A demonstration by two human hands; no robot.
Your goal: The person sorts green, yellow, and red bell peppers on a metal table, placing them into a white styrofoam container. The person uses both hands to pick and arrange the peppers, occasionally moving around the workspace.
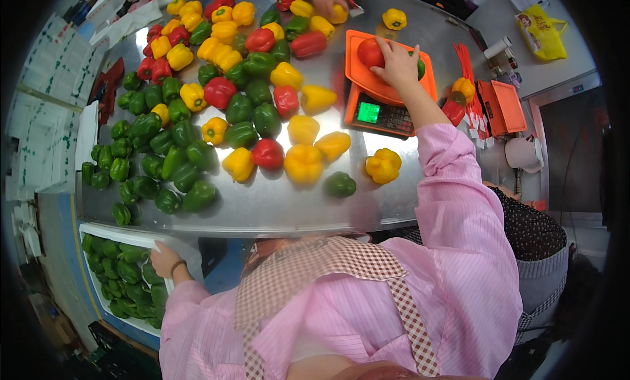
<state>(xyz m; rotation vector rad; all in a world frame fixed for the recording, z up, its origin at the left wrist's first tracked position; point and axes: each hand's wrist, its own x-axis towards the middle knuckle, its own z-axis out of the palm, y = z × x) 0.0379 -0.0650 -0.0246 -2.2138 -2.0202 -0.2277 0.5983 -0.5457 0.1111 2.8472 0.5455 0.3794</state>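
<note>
My right hand (397,67) is over the orange tray of a digital scale (376,87), its thumb and index finger against a red bell pepper (369,53). A green bell pepper (421,69) shows partly behind that hand on the same tray. The scale's display glows green. Down at the left, my left hand (166,260) grips the rim of a white foam box (172,237) filled with green bell peppers (129,271). Nearest the scale's front are a yellow bell pepper (383,166) and a green bell pepper (340,184).
Many green, yellow and red peppers (241,109) spread over the metal table (275,207). Another person's hand (327,3) touches a yellow pepper at the far side. Red tag ties (465,65), a second orange device (502,107) and a yellow bag (541,33) are at right.
</note>
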